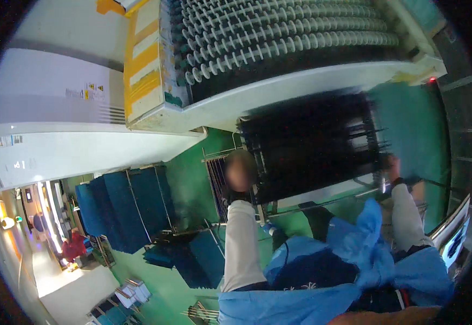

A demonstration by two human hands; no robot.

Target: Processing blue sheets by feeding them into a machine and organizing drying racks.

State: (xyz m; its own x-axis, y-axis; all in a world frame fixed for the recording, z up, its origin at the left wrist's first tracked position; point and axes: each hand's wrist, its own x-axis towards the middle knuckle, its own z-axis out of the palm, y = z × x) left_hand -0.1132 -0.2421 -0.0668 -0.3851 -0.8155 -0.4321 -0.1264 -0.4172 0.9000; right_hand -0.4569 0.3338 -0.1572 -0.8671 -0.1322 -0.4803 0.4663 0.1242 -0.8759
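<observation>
A black, slatted-looking load of flat panels (312, 146) lies in front of me, below the roller machine, its edges smeared by motion. My left hand (240, 172) is at its left side, over a rack of thin rods (215, 176); blur hides what the fingers do. At the right edge of the black panels, my right hand (392, 167) looks curled closed against their frame, though it is also blurred. White sleeves cover both forearms, and a blue apron (322, 265) hangs on my body.
A machine with rows of white rollers (295, 46) stands ahead, its pale frame (301, 84) close to the panels. White cabinets (84, 157) fill the left. Racks of dark blue panels (122, 208) stand on the green floor (190, 189). A person in red (73, 246) is far left. A screen (455, 244) is right.
</observation>
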